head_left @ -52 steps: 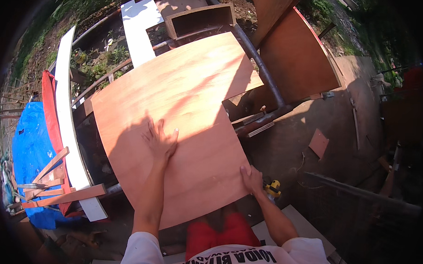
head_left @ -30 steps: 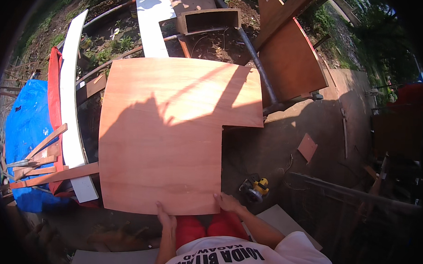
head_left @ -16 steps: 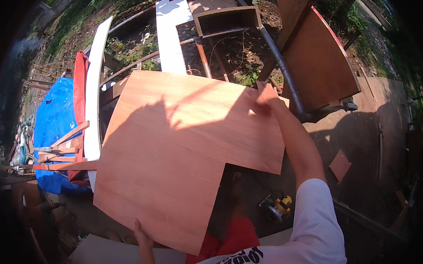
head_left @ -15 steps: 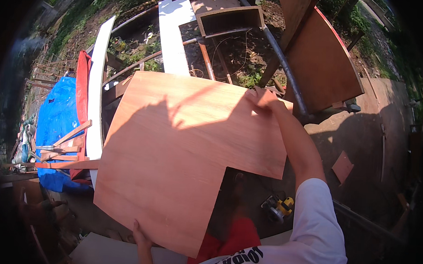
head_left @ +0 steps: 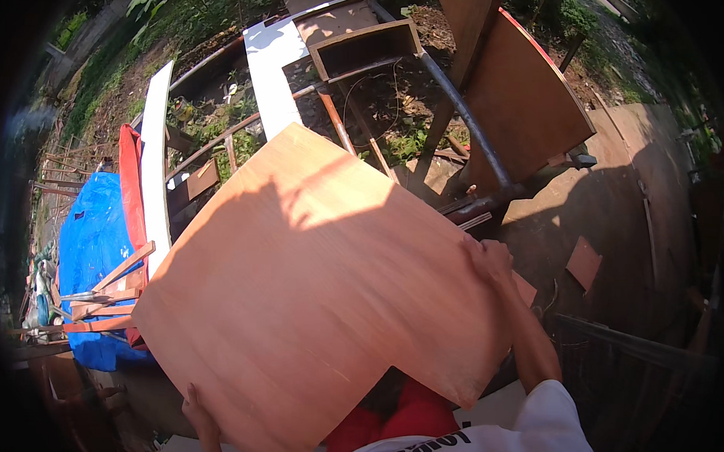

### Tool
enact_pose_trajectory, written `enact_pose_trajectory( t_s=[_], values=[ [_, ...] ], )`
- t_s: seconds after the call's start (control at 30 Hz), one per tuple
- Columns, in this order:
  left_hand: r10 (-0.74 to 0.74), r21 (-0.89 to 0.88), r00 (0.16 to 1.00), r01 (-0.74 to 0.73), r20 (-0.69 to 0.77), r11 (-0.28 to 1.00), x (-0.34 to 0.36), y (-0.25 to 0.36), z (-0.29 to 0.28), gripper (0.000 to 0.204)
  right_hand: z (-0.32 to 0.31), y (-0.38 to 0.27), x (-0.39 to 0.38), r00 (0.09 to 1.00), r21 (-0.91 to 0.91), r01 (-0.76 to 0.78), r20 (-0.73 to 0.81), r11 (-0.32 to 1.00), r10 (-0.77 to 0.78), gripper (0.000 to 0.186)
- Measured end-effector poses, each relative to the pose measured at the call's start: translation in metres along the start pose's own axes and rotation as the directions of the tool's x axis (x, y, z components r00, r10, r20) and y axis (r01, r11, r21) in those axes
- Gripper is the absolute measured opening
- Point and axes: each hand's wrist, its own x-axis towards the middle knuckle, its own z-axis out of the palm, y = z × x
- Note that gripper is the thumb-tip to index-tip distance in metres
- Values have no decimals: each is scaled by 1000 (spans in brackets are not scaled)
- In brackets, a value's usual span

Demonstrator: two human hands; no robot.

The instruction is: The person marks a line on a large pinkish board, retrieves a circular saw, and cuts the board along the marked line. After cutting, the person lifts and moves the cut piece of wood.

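Note:
A large reddish-brown plywood sheet (head_left: 296, 279) with a corner notch cut out spreads before me, partly sunlit and partly in shadow. My left hand (head_left: 200, 416) grips its near left edge, thumb on top and the other fingers hidden beneath. At the right edge, my right hand (head_left: 491, 258) closes round the board, with its fingers curled at the rim. Below the notch show my red shorts (head_left: 423, 407).
Beyond the plywood stands a metal pipe frame (head_left: 470, 110) bearing white boards (head_left: 276, 71) and an open wooden box (head_left: 364, 51). A brown panel (head_left: 526, 96) leans at right. Left lie a blue tarp (head_left: 98, 241) and wood strips (head_left: 108, 301). A small plywood offcut (head_left: 584, 264) rests on the floor.
The plywood has turned clockwise and come nearer to me. My right hand has moved down and slightly right with its edge; my left hand has shifted left and lower. The yellow power tool is now hidden.

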Motion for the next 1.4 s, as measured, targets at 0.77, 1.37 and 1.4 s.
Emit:
enact_pose_trajectory(
  t_s=[0.77, 1.37, 1.4],
  values=[
    [222, 190, 429, -728, 875, 658, 268, 221, 491, 85, 283, -20, -432, 258, 754, -640, 34, 144, 966, 83],
    [402, -135, 111, -834, 909, 534, 225, 277, 628, 59, 331, -135, -369, 477, 952, -88, 300, -294, 826, 64],
    [460, -85, 112, -918, 881, 387, 224, 273, 614, 57, 318, -141, -363, 488, 955, -87, 289, -283, 824, 64]
  ],
)
